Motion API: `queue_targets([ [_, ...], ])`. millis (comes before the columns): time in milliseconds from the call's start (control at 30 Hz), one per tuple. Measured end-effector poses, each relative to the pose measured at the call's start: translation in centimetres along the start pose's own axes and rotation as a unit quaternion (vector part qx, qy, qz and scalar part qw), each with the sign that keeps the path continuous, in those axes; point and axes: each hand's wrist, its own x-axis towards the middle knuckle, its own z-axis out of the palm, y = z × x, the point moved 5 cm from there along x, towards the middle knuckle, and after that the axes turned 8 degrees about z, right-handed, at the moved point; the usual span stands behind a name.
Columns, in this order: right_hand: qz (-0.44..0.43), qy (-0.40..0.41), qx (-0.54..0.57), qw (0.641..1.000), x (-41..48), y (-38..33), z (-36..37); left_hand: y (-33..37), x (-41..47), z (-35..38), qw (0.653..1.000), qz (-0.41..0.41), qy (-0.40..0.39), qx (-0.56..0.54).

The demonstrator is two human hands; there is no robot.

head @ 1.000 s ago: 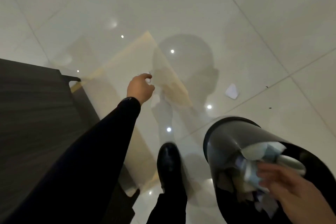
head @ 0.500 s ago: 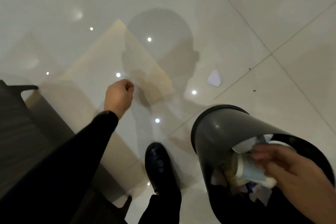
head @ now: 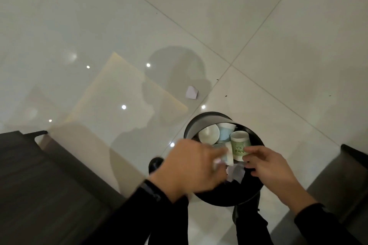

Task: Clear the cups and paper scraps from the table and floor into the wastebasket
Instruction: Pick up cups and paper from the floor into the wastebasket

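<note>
Wastebasket (head: 201, 125) stood near on the pale floor (head: 278, 26), holding a white cup (head: 209, 135), a blue cup (head: 225, 134), a green cup (head: 240, 146) and scraps. Over it the blurred left hand (head: 191, 165) looked loosely curled, its grip unclear; the right hand (head: 268, 167) spread open beside the green cup. One paper scrap (head: 191, 92) lay farther off; a dark worktop (head: 39, 185) sat left.

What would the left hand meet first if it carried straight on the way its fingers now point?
Probably the green cup in the wastebasket; the left hand is blurred, so depth is uncertain.
</note>
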Motion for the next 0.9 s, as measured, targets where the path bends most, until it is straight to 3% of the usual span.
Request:
queue_targets([
  [100,-0.031,-0.011,-0.037,0.999,0.0,0.6,0.3,-7.0,1.5,-2.1,0.960,-0.213,0.168,-0.071],
  [167,-0.049,-0.026,-0.052,0.997,0.4,1.0,1.0,-13.0,4.0,-0.8,0.935,-0.300,0.171,-0.080],
  [233,-0.060,-0.047,-0.032,0.997,1.0,1.4,1.8,-17.7,7.0,2.0,0.950,-0.298,0.085,-0.029],
  [367,-0.117,-0.066,-0.043,0.990,2.7,2.3,2.6,-23.3,12.3,10.1,0.966,-0.204,-0.111,0.113],
  [500,-0.098,-0.061,0.036,0.993,4.9,3.0,2.6,-24.2,14.4,15.1,0.951,-0.133,-0.188,0.204],
  [600,-0.093,-0.065,0.058,0.992,5.6,3.1,2.7,-24.3,13.8,15.7,0.965,-0.121,-0.112,0.204],
  [667,-0.098,-0.071,0.062,0.991,5.6,3.0,2.7,-24.4,13.1,14.6,0.966,-0.187,-0.073,0.164],
  [767,-0.077,-0.056,0.086,0.992,5.2,2.8,2.1,-21.9,11.2,9.8,0.952,-0.282,0.114,-0.011],
  [833,-0.067,-0.042,0.087,0.993,4.3,2.3,1.4,-16.7,9.7,4.9,0.944,-0.222,0.234,-0.063],
  [900,-0.069,-0.031,0.056,0.996,3.1,1.9,0.7,-10.1,7.7,1.6,0.951,-0.110,0.277,-0.078],
])
